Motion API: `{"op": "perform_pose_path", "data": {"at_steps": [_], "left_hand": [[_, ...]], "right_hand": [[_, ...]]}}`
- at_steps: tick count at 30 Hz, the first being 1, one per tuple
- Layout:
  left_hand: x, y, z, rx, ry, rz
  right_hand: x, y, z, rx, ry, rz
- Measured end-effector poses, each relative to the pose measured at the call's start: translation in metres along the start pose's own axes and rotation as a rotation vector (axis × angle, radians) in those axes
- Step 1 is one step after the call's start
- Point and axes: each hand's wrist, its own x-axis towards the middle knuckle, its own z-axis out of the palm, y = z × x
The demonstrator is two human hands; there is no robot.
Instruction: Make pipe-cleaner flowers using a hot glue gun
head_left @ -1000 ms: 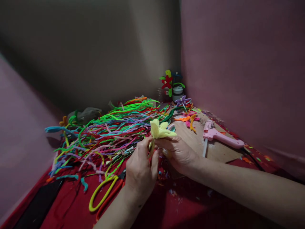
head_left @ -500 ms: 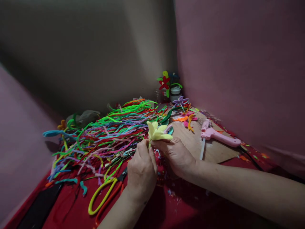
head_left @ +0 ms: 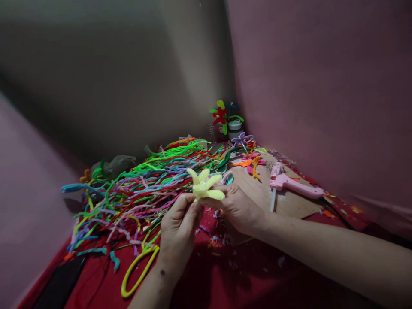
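A pale yellow pipe-cleaner flower [head_left: 204, 185] with several petals is held up between my two hands, its petals spread and tilted toward me. My left hand [head_left: 180, 223] pinches the base of the flower from below, thumb against fingers. At the flower's right side, my right hand [head_left: 240, 208] grips a lower petal and the base. The fingertips partly hide the flower's underside. Under my left forearm lie scissors, of which one yellow handle loop [head_left: 140, 272] shows.
Behind my hands spreads a heap of coloured pipe cleaners [head_left: 154, 171]. A pink glue gun [head_left: 294, 183] rests on a brown board [head_left: 296, 208] at the right. Finished flowers [head_left: 219, 116] stand by a white-lidded jar [head_left: 235, 128] in the corner. A black flat object [head_left: 59, 283] lies front left.
The yellow flower has turned so its petals face me more, and it sits slightly further left and lower. My left hand has rolled, showing its thumb and inner wrist; the scissors' red handle is now covered.
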Motion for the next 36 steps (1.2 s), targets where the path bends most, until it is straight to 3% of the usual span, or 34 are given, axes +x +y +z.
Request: {"op": "perform_pose_path", "data": {"at_steps": [3, 8, 15, 17, 23, 26, 29, 36], "left_hand": [[-0.001, 0.005, -0.001, -0.212, -0.070, -0.083], [0.000, 0.007, -0.004, -0.367, -0.173, -0.182], [0.004, 0.007, -0.004, -0.441, -0.321, -0.324], [0.004, 0.008, -0.002, -0.337, -0.281, -0.262], [-0.002, -0.001, 0.005, 0.211, -0.042, 0.103], [-0.003, -0.006, 0.004, 0.377, 0.042, 0.183], [-0.002, -0.003, 0.001, 0.247, 0.016, 0.081], [-0.002, 0.013, -0.001, -0.310, -0.194, -0.242]], "right_hand": [[0.002, -0.005, -0.004, -0.001, -0.067, 0.007], [0.004, -0.011, -0.002, 0.113, -0.165, 0.121], [0.004, -0.004, 0.000, 0.153, -0.009, 0.153], [0.003, -0.001, 0.001, 0.183, 0.049, 0.152], [0.001, 0.001, 0.006, 0.281, 0.125, 0.169], [0.000, 0.000, 0.006, 0.254, 0.138, 0.165], [-0.001, -0.001, 0.004, 0.169, 0.098, 0.125], [0.001, -0.014, -0.001, 0.101, -0.117, 0.133]]}}
